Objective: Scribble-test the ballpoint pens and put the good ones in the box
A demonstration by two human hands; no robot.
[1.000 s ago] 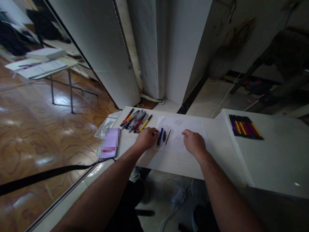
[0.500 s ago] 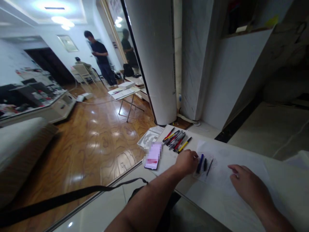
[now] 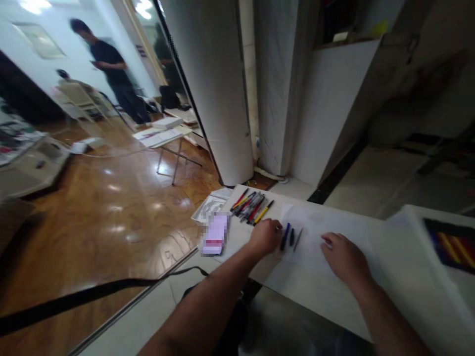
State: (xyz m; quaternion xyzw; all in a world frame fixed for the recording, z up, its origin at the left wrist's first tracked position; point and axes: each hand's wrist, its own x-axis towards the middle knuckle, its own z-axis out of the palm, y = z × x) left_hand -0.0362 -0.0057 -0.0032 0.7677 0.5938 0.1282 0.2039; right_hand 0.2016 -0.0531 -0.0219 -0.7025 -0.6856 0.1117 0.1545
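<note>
head view: the left hand (image 3: 265, 237) curls beside the blue pen (image 3: 285, 237) on the paper (image 3: 309, 244); whether its fingers hold anything, i cannot tell. the right hand (image 3: 345, 254), fingers narrowly parted, is over the paper's right part.

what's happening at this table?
Someone's left hand is beside a blue pen, with a short black piece and a thin stick lined up next to it on a sheet of paper. The right hand is over toward the sheet's other side. Blur hides whether either holds anything. A heap of pens lies beyond the left hand.
</note>
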